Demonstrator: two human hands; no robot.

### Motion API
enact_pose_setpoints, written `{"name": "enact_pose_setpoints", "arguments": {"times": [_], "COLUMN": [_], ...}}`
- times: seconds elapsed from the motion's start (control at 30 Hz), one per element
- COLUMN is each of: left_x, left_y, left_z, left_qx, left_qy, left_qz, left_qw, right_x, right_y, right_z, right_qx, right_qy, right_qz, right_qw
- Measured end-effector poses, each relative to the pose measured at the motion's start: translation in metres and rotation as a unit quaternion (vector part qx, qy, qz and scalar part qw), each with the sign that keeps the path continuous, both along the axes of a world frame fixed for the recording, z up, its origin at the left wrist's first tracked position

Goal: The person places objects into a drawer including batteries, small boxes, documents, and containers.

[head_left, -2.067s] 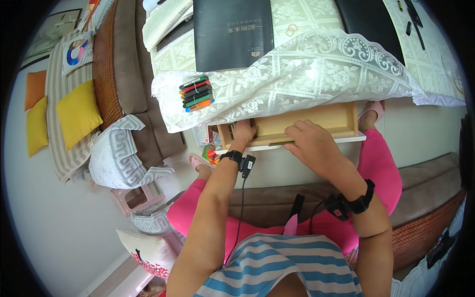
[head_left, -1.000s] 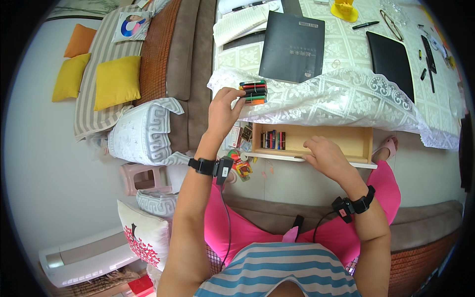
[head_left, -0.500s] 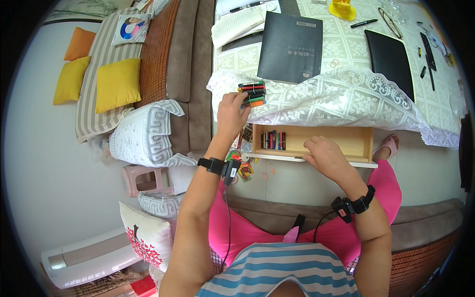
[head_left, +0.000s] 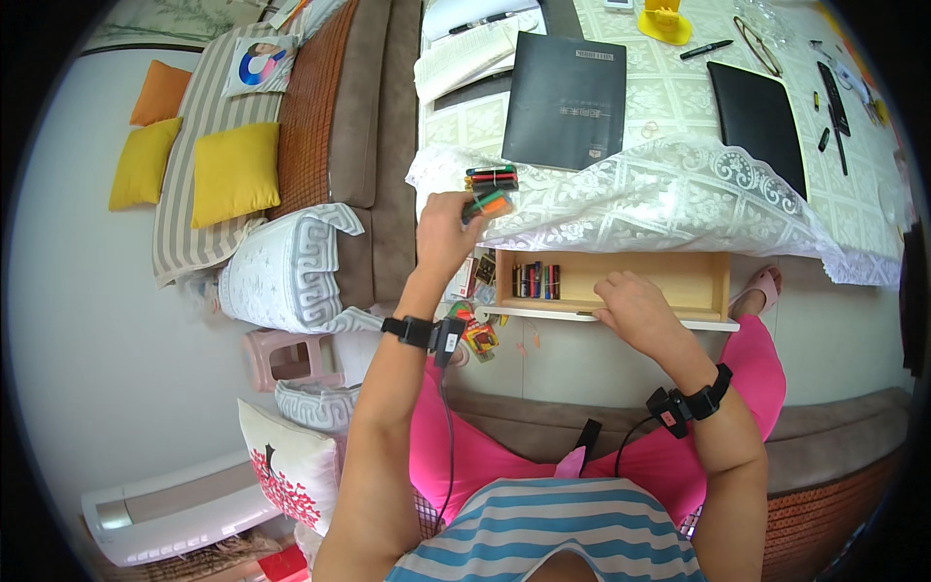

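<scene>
My left hand (head_left: 446, 233) is closed on a small bundle of green and orange marker pens (head_left: 494, 205), raised at the table's near left edge. Just beyond it, another bundle of pens (head_left: 493, 177) with red, green and black bodies lies on the lace tablecloth (head_left: 572, 209). Below the table edge a wooden drawer (head_left: 669, 272) is pulled out. Several dark, red and blue pens (head_left: 536, 280) stand side by side in its left end. My right hand (head_left: 635, 308) rests at the drawer's front edge, fingers curled over it and thumb against the front.
A dark folder (head_left: 564, 102) lies on the table, with open notebooks (head_left: 470, 58) to its left. Farther right are a black case (head_left: 759, 121), glasses (head_left: 758, 47) and a yellow object (head_left: 664, 23). Small packages (head_left: 478, 335) lie left of the drawer, near a pink stool (head_left: 276, 359).
My left hand has separated the green and orange pens from the other bundle and moved them slightly toward me. The right hand stays at the drawer front.
</scene>
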State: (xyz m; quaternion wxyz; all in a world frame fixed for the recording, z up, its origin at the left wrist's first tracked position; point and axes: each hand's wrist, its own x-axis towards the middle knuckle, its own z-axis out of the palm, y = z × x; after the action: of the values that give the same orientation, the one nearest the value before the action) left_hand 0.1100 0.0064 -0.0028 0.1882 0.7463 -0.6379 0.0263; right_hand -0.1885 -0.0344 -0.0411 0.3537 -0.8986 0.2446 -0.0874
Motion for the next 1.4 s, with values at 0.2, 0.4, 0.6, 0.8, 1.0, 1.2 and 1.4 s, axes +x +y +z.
{"name": "enact_pose_setpoints", "arguments": {"times": [0.2,0.4,0.6,0.8,1.0,1.2,1.4], "left_x": [-0.019,-0.068,-0.077,-0.077,-0.089,-0.096,-0.092], "left_y": [0.046,0.093,0.067,0.039,0.03,0.024,0.017], "left_z": [0.034,-0.021,-0.118,-0.214,-0.259,-0.265,-0.253], "left_qx": [-0.017,0.216,0.301,0.322,0.371,0.408,0.433], "left_qy": [0.225,0.372,0.3,0.249,0.145,0.121,0.081], "left_qz": [0.02,-0.059,0.042,0.117,0.121,0.076,0.028], "left_qw": [0.974,0.901,0.904,0.906,0.909,0.902,0.898], "right_x": [-0.001,-0.004,-0.011,-0.01,-0.014,-0.015,-0.014], "right_y": [-0.001,0.0,-0.004,-0.009,-0.01,-0.014,-0.014], "right_z": [0.006,-0.001,0.001,-0.004,-0.003,-0.004,-0.005], "right_qx": [-0.003,-0.009,-0.004,-0.002,0.019,0.013,0.015], "right_qy": [0.029,0.024,0.019,0.029,0.046,0.059,0.062], "right_qz": [0.007,0.002,-0.011,-0.021,-0.028,-0.033,-0.031], "right_qw": [1.0,1.0,1.0,0.999,0.998,0.998,0.997]}}
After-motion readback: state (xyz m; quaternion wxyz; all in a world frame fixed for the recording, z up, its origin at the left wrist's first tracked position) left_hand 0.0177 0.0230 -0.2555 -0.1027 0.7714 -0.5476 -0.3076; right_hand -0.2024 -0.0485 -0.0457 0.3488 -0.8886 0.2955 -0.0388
